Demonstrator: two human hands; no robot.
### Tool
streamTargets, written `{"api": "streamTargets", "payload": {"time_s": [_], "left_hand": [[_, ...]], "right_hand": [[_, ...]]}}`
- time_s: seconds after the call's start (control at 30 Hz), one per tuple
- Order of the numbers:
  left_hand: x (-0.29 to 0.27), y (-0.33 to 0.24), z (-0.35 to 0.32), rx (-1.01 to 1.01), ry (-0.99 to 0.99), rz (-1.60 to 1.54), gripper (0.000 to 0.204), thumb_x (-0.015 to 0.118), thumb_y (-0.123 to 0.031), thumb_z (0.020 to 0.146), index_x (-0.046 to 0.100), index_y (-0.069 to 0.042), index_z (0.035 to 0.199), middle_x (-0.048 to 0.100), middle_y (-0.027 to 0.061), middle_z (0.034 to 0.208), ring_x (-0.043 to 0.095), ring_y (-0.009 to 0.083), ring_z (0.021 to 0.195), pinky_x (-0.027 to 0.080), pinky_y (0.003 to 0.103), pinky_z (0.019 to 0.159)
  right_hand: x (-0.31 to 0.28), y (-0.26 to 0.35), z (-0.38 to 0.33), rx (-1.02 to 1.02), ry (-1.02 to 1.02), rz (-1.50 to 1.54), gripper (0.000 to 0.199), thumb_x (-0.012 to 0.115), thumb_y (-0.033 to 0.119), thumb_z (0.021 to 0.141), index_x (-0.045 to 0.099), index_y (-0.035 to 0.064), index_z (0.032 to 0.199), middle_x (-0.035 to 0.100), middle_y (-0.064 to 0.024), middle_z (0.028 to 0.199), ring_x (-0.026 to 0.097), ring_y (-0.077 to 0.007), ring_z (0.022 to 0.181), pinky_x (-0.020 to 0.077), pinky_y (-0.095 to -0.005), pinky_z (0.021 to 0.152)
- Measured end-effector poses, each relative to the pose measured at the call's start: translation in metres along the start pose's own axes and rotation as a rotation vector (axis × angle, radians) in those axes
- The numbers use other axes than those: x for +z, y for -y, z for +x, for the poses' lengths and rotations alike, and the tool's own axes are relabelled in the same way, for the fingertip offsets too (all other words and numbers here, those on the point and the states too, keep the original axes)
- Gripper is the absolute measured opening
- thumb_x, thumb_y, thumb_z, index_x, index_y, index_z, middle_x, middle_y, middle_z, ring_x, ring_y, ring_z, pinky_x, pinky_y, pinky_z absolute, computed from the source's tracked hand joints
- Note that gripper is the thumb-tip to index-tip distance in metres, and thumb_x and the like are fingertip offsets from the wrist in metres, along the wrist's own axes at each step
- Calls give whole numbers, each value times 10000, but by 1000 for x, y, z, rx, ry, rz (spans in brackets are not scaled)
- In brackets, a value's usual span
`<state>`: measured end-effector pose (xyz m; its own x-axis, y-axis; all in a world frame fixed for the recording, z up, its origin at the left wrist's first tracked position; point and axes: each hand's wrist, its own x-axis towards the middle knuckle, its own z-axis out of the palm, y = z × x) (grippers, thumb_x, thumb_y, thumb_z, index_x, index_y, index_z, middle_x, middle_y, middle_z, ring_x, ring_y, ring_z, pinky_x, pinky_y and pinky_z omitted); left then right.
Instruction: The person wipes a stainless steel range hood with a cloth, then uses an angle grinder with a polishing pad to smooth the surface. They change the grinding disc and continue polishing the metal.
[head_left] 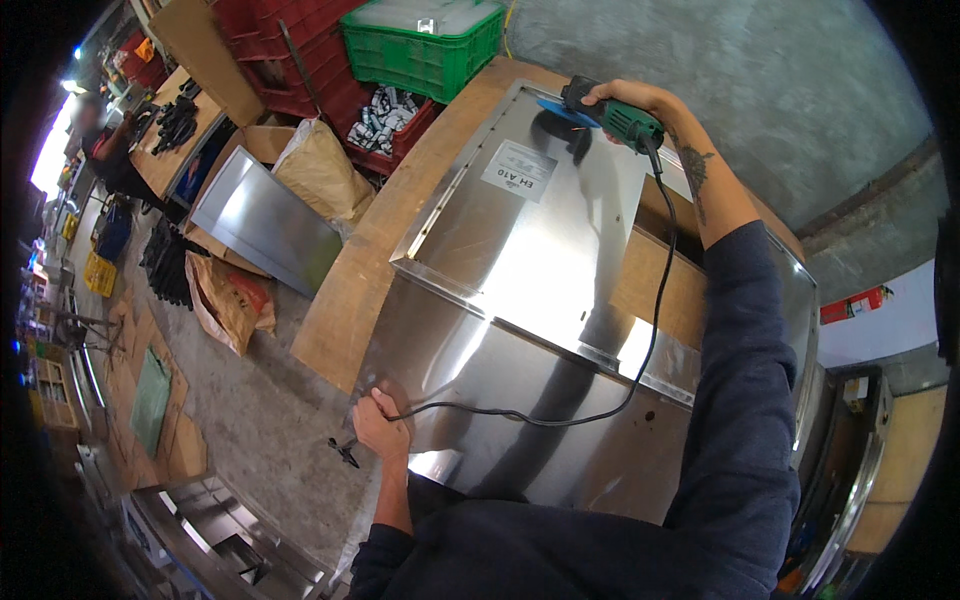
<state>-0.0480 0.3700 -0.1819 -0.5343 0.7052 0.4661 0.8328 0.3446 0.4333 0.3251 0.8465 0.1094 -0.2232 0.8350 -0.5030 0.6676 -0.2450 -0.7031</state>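
Observation:
My right hand [640, 97] is wrapped round a green and black angle grinder [632, 124] at the far end of a shiny stainless-steel piece [450, 375]. The grinder's blue disc [568, 112] is at the metal's far framed part; I cannot tell whether it touches. A black power cord [520, 412] runs from the grinder across the steel to my left hand [382, 425]. That hand is closed on the cord at the near left edge of the metal. A white paper label [519, 171] lies on the framed panel. Just beyond my left hand is a small black object [343, 452].
Wooden board [345, 320] lies under the steel. A green crate [425, 48] and red crates with metal parts stand beyond it. Left are a leaning metal sheet [268, 215], paper sacks [325, 175] and cardboard. A person [110, 150] is at a far table. A grey wall rises right.

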Motion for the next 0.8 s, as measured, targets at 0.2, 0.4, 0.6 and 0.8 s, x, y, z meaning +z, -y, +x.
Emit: {"api": "streamTargets", "payload": {"time_s": [0.2, 0.4, 0.6, 0.8], "left_hand": [[1, 3, 0, -4, 22, -4, 334, 609, -190, 1022, 498, -39, 746, 512, 156, 702, 539, 378, 698, 405, 503, 624], [3, 1, -1, -28, 9, -1, 385, 567, -261, 1059, 516, -24, 760, 511, 173, 705, 538, 380, 693, 414, 508, 643], [5, -2, -3, -51, 21, 5, 341, 592, -228, 1044, 555, -22, 775, 552, 169, 728, 558, 376, 709, 428, 503, 645], [5, 2, -6, -18, -21, 0, 329, 595, -226, 1050, 575, -15, 798, 552, 189, 708, 551, 398, 667, 425, 512, 611]], "right_hand": [[-16, -31, -29, 48, -73, 21, 535, 750, 421, 879, 627, -85, 1001, 668, -193, 789, 687, -246, 604, 583, -346, 533], [-27, -53, -57, 69, -98, 113, 474, 769, 373, 877, 627, -69, 974, 653, -173, 723, 670, -245, 570, 573, -346, 526], [-48, -85, -83, 135, -133, 157, 441, 738, 370, 911, 629, -55, 952, 657, -167, 722, 671, -240, 568, 577, -354, 528], [-77, -120, -100, 132, -78, 144, 428, 694, 391, 938, 626, -31, 916, 655, -161, 708, 673, -241, 563, 578, -363, 514]]}}
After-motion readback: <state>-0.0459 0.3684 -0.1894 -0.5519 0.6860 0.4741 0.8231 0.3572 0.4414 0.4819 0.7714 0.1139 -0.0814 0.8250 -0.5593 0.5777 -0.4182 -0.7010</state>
